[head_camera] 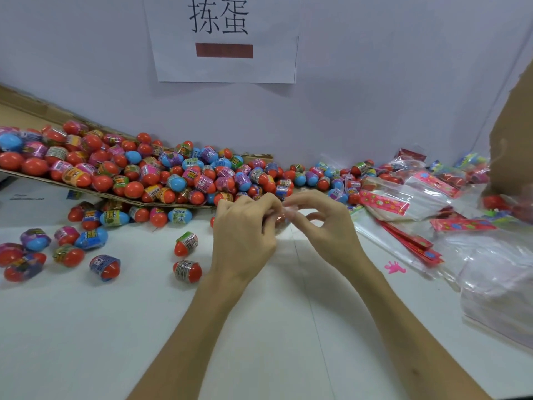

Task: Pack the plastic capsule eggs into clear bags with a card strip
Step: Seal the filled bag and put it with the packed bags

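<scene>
My left hand (245, 226) and my right hand (323, 223) meet at the table's middle, both pinching a small clear bag (284, 216) between their fingertips. Something red shows faintly inside the bag. A big heap of capsule eggs (150, 171), red with blue, pink and green wrappers, lies on a tilted cardboard sheet (86, 190) behind my hands. Loose eggs (187, 271) are scattered on the white table (259, 327) to the left. Clear bags with red card strips (385, 202) are stacked at the right.
Packed bags (450, 174) pile up at the far right near a cardboard wall (513, 134). A heap of clear plastic (499, 278) fills the right edge. A small pink toy (394, 267) lies on the table. A paper sign (225, 39) hangs on the wall behind.
</scene>
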Tool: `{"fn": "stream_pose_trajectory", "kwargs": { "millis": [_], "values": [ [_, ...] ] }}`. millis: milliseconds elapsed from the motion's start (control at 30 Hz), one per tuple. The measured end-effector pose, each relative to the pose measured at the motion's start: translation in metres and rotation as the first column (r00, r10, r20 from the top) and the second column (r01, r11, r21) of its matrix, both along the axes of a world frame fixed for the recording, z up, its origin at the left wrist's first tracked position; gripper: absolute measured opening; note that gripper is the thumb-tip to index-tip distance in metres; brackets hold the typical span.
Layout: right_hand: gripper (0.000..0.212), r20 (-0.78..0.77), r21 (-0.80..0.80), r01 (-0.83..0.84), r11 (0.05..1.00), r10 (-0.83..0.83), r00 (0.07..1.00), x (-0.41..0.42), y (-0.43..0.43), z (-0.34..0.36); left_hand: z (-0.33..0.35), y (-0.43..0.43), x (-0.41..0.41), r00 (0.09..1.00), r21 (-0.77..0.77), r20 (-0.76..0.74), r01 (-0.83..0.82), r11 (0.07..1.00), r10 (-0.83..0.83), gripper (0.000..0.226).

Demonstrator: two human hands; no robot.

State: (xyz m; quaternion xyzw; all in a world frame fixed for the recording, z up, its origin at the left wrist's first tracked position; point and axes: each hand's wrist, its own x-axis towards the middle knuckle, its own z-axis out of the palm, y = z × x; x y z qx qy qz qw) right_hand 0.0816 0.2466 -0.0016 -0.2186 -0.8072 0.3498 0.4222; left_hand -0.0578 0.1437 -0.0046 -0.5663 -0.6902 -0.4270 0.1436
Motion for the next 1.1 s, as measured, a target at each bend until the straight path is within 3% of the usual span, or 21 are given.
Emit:
{"fn": "stream_pose_trajectory", "kwargs": {
  "millis": [167, 300, 433, 533, 633, 700, 767, 867, 933, 1000, 1100],
  "values": [
    [0.014, -0.118, -0.042, 0.027, 0.999, -0.032, 0.993, -0.003, -0.004, 0.005, 0.0, 0.001, 0.003, 0.985, -0.015, 0.152, 0.086, 0.996, -0.083, 0.009],
    [0.019, -0.092, 0.092, 0.07, 0.993, -0.061, 0.994, -0.002, -0.007, 0.004, 0.0, 0.0, 0.005, 0.933, -0.067, 0.325, 0.185, 0.981, -0.153, 0.007],
    [0.01, -0.107, 0.188, 0.108, 0.976, -0.089, 0.99, -0.003, -0.007, 0.002, -0.001, 0.002, 0.0, 0.869, -0.079, 0.456, 0.252, 0.964, -0.19, 0.007],
    [0.016, -0.146, -0.018, 0.092, 0.996, -0.094, 0.985, -0.003, -0.006, 0.005, 0.001, 0.004, -0.001, 0.815, -0.008, 0.54, 0.256, 0.967, -0.212, 0.017],
    [0.042, -0.037, -0.342, -0.021, 0.939, 0.008, 0.999, 0.0, -0.001, 0.011, 0.003, 0.004, -0.006, 0.736, 0.09, 0.656, 0.146, 0.985, -0.169, 0.019],
    [0.04, 0.049, -0.461, -0.092, 0.883, 0.129, 0.99, 0.0, -0.001, 0.01, 0.004, 0.003, -0.01, 0.629, 0.155, 0.761, 0.065, 0.986, -0.161, 0.016],
    [0.028, 0.032, -0.508, -0.123, 0.853, 0.161, 0.986, -0.004, -0.005, 0.007, 0.005, 0.002, -0.013, 0.479, 0.194, 0.86, 0.008, 0.981, -0.174, 0.013],
    [0.024, -0.064, -0.551, -0.091, 0.83, 0.067, 0.996, -0.01, -0.007, 0.005, 0.007, 0.004, -0.014, 0.145, 0.212, 0.966, 0.044, 0.976, -0.216, 0.008],
    [0.026, -0.111, -0.602, -0.099, 0.792, 0.04, 0.993, -0.009, -0.005, 0.006, 0.008, 0.006, -0.016, -0.084, 0.24, 0.969, 0.124, 0.963, -0.231, 0.029],
    [0.027, -0.086, -0.594, -0.095, 0.799, 0.054, 0.995, -0.004, -0.001, 0.008, 0.006, 0.007, -0.019, -0.125, 0.223, 0.971, 0.19, 0.956, -0.202, 0.035],
    [0.02, -0.047, -0.54, -0.097, 0.836, 0.086, 0.995, 0.004, 0.004, 0.013, 0.0, 0.01, -0.02, 0.004, 0.166, 0.985, 0.281, 0.945, -0.174, 0.019]
  ]
}}
